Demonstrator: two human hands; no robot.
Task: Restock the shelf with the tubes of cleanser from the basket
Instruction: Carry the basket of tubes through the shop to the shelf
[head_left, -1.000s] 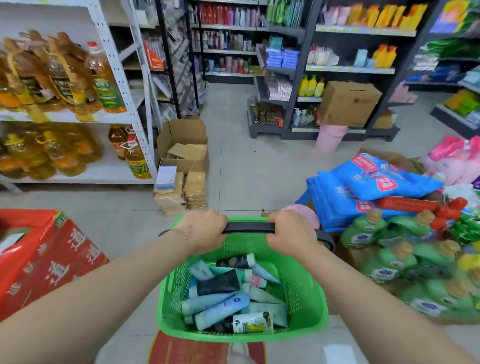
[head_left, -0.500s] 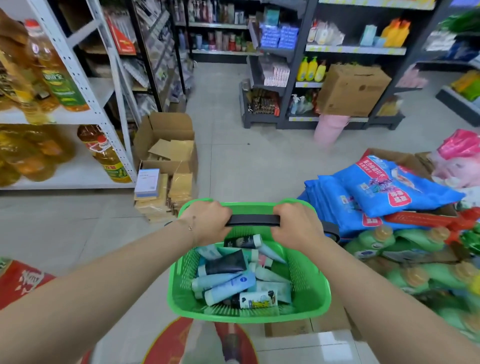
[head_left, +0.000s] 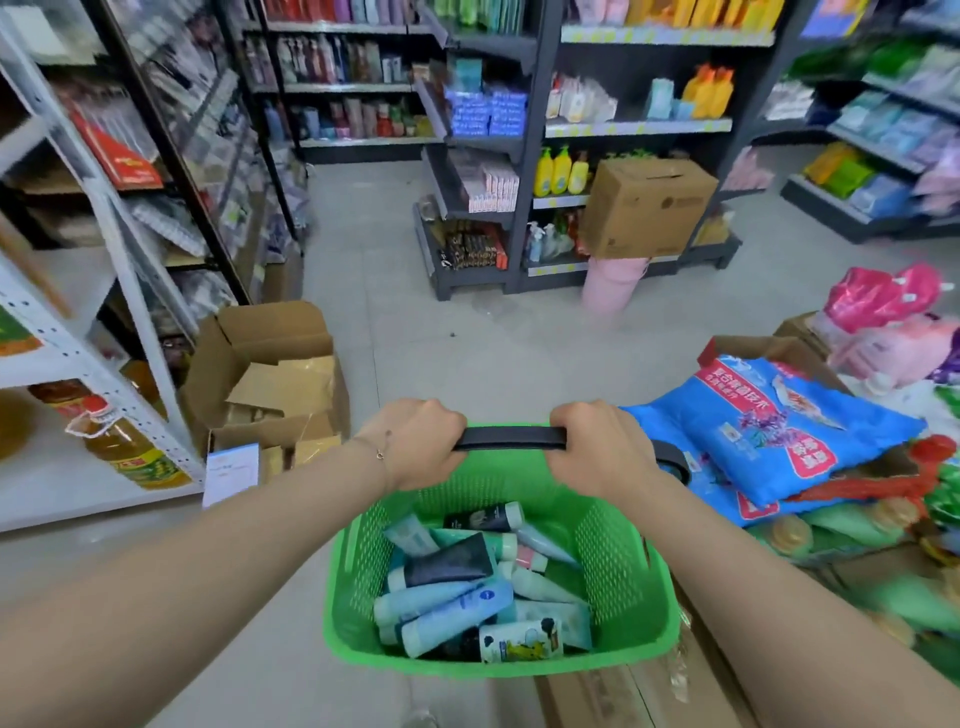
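Observation:
I carry a green plastic basket (head_left: 618, 566) in front of me by its black handle (head_left: 511, 437). My left hand (head_left: 423, 441) grips the handle's left end and my right hand (head_left: 597, 447) grips its right end. Inside the basket lie several tubes of cleanser (head_left: 457, 608), pale blue, teal, black and white, piled loosely. Dark store shelves (head_left: 540, 156) stocked with bottles and packets stand across the aisle ahead.
A white rack with oil bottles (head_left: 119, 447) stands at the left, open cardboard boxes (head_left: 270, 374) beside it on the floor. Blue bags (head_left: 769, 426), green bottles and pink packs pile up at the right. A box on a pink bucket (head_left: 613, 283) stands ahead.
I have moved forward down the aisle with the basket. The boxes, oil rack and blue bags have drawn closer, and the red carton at the lower left has left the view. Both hands keep their grip.

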